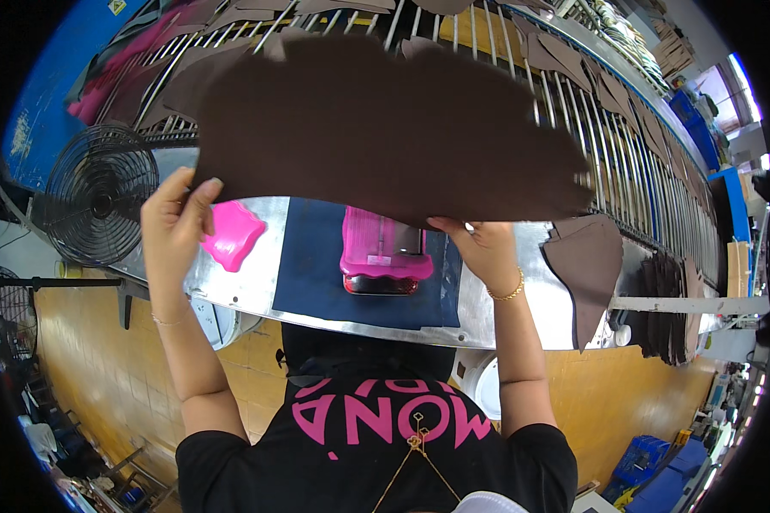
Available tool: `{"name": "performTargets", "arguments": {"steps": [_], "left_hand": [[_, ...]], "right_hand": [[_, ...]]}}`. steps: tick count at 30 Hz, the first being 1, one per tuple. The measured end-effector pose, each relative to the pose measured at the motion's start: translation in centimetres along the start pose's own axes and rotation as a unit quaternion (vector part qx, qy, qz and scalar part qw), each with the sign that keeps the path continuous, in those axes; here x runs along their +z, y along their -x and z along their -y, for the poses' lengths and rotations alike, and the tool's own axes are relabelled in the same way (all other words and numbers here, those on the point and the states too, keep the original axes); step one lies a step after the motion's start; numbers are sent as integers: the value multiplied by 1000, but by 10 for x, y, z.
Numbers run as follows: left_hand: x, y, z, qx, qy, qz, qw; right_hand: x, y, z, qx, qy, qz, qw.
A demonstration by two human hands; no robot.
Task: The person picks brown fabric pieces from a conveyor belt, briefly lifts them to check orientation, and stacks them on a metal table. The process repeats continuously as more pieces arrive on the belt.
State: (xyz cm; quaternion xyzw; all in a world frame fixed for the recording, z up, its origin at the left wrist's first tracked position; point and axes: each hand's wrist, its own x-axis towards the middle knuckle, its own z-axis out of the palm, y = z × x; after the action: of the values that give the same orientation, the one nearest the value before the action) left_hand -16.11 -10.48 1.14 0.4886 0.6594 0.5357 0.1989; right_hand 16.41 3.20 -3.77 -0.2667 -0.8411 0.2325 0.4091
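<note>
A large dark brown cut piece of leather-like sheet (385, 128) is held up over the table and the bars behind it. My left hand (178, 227) pinches its lower left corner between thumb and fingers. Along the lower edge, right of the middle, my right hand (483, 256) grips the same piece, with some fingers hidden behind it. Below the sheet sits a pink box with a clear top (385, 244), partly covered by it, on a dark blue mat (308, 274). Beside my left hand lies a pink wavy-edged plastic piece (235, 235).
Metal bars (612, 154) form a rack behind the table, with several brown cut pieces (556, 56) on it. A black wire fan (103, 197) stands at the left. More brown pieces (586, 265) overhang the metal table (252, 286) at the right, near a dark stack (663, 303).
</note>
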Motion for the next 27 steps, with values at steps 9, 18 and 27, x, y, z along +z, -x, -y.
{"name": "performTargets", "arguments": {"steps": [9, 18, 27], "left_hand": [[79, -6, -5, 135, -171, 195, 956], [166, -22, -40, 365, -216, 318, 848], [182, -40, -80, 314, -23, 270, 910]], "right_hand": [[-53, 87, -37, 206, 31, 7, 978], [-152, 156, -15, 382, 47, -120, 915], [-179, 159, -37, 401, -221, -275, 845]]}}
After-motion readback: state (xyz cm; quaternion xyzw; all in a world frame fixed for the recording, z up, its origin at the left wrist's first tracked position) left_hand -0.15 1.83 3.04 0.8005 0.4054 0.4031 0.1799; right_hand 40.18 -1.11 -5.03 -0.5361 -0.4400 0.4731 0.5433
